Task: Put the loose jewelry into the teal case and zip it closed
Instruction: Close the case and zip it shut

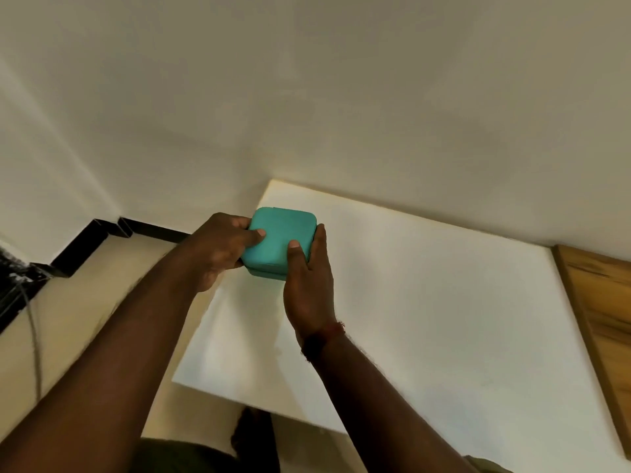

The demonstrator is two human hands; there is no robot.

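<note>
A square teal case (281, 233) with rounded corners is held over the far left corner of the white table (426, 302). Its lid is down. My left hand (218, 250) grips its left side, thumb on the lid. My right hand (307, 285) holds its right side, thumb on top and fingers along the edge. No loose jewelry shows anywhere in view. I cannot make out the zipper's state.
The table meets a pale wall at the back. A wooden panel (601, 329) borders the table on the right. To the left are a black skirting (85, 247) and a hanging cable (34, 336). My knee shows below the table's front edge.
</note>
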